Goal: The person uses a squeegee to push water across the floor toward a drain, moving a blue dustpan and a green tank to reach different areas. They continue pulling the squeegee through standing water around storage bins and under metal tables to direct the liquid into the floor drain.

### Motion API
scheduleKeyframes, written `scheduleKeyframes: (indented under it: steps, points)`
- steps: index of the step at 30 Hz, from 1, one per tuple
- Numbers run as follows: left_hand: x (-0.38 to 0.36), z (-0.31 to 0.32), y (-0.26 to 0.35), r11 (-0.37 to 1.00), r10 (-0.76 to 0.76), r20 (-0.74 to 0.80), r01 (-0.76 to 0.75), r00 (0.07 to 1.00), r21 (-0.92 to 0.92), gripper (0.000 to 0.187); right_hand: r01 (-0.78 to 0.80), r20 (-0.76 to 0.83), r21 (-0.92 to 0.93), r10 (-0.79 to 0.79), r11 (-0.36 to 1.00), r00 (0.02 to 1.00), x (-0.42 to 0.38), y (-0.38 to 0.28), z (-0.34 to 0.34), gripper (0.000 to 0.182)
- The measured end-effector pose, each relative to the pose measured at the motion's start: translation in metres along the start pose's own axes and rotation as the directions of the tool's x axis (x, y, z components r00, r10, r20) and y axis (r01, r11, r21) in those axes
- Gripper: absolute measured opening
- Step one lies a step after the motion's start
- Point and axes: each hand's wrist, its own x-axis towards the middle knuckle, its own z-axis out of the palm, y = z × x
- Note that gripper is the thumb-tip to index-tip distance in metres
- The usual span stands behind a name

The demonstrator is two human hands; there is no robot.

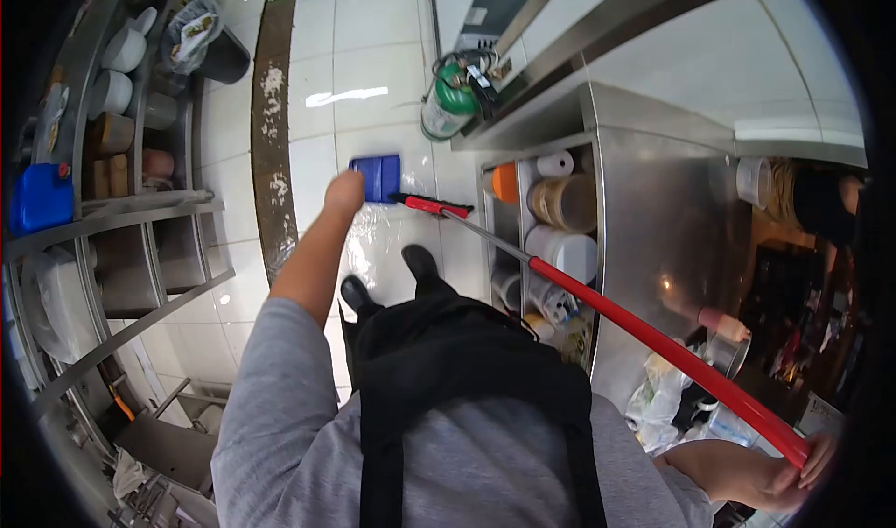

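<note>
A white tiled floor [373, 52] runs between steel shelves [140, 248]. The right hand [761, 472] has its grip closed on the red broom [653, 337]; the left hand [345, 192] grips the blue dustpan [378, 176], just beyond it on the floor.

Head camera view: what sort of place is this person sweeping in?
Probably a commercial kitchen or food stall. Stainless steel shelves hold pots and containers, a steel counter has stacked tubs beneath, and a green gas cylinder stands on the white tiled floor.

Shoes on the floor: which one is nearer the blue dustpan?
The shoe on the right, its toe just below the red broom head; the other shoe sits farther back from the dustpan.
</note>
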Motion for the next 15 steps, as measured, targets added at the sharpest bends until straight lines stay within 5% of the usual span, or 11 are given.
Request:
scheduleKeyframes:
  steps: [4, 7, 10, 15]
  points:
    - [0.039, -0.004, 0.011, 0.999, 0.041, -0.021, -0.04, 0.999, 0.032, 0.018, -0.062, 0.245, 0.188, 0.014, 0.98, 0.969, 0.006, 0.009, 0.025, 0.041]
    - [0.058, -0.003, 0.022, 0.992, -0.013, -0.045, 0.008, 0.999, -0.13, 0.018, -0.086, 0.439, 0.389, -0.102, 0.917, 0.893, 0.005, 0.028, 0.049, 0.038]
    - [0.065, -0.014, 0.047, 0.965, -0.147, -0.037, 0.135, 0.988, -0.225, 0.016, -0.098, 0.386, 0.352, -0.049, 0.931, 0.921, 0.009, 0.036, 0.05, 0.038]
    - [0.065, -0.004, 0.073, 0.913, -0.135, -0.069, 0.097, 0.988, -0.397, 0.019, -0.094, 0.364, 0.342, -0.039, 0.935, 0.93, 0.015, 0.036, 0.043, 0.038]
